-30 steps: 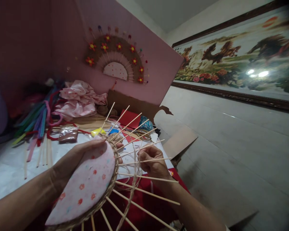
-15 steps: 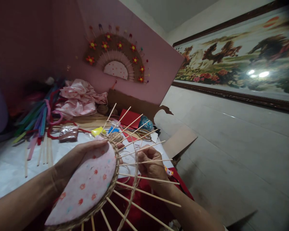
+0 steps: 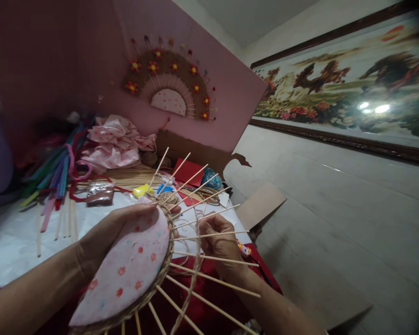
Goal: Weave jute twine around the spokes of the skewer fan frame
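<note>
Pink floral fabric (image 3: 129, 251) faces a half-round panel (image 3: 106, 298) held above the white-covered worktop (image 3: 7, 260), its straight side pinched between thumb and fingers of the left hand (image 3: 106, 230). Pale wooden sticks (image 3: 226, 284) radiate from the panel's curve, crossed by a brown twine strand (image 3: 198, 246). Beyond that curve, the right hand (image 3: 223, 239) presses fingertips together beside the strand, exact grip unclear. Uneven pulling could skew the sticks; slack could let the twine slip.
</note>
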Demonstrator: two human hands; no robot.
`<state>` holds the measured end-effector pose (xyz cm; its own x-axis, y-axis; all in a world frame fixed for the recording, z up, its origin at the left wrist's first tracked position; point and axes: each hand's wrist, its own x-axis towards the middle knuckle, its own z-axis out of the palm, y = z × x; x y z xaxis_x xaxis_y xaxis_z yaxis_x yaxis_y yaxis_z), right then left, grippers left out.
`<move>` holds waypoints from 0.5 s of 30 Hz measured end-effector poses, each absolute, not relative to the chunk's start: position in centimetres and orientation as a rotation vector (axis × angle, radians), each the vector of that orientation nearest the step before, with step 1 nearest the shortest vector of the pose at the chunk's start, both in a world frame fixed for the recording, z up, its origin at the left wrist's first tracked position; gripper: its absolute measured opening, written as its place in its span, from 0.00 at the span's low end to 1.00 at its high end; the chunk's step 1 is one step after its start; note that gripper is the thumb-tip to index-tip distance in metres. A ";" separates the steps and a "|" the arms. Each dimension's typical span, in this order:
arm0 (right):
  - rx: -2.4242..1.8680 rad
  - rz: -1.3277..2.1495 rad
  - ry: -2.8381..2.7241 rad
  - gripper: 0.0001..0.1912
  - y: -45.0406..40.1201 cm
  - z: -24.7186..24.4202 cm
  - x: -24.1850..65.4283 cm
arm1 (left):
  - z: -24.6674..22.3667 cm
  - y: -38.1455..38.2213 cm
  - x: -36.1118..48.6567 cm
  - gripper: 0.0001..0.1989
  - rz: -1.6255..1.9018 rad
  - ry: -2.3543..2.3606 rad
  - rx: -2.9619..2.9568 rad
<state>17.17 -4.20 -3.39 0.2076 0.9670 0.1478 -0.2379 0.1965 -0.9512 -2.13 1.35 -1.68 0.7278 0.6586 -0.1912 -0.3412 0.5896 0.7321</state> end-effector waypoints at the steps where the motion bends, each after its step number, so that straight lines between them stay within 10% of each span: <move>1: -0.986 1.055 -0.968 0.14 -4.2 -3.4 17.2 | -1.7 1.3 -2.1 0.08 0.620 0.481 0.717; 15: -1.004 1.331 -0.880 0.14 -4.8 -2.1 17.4 | -1.6 1.3 -2.1 0.10 0.621 0.499 0.687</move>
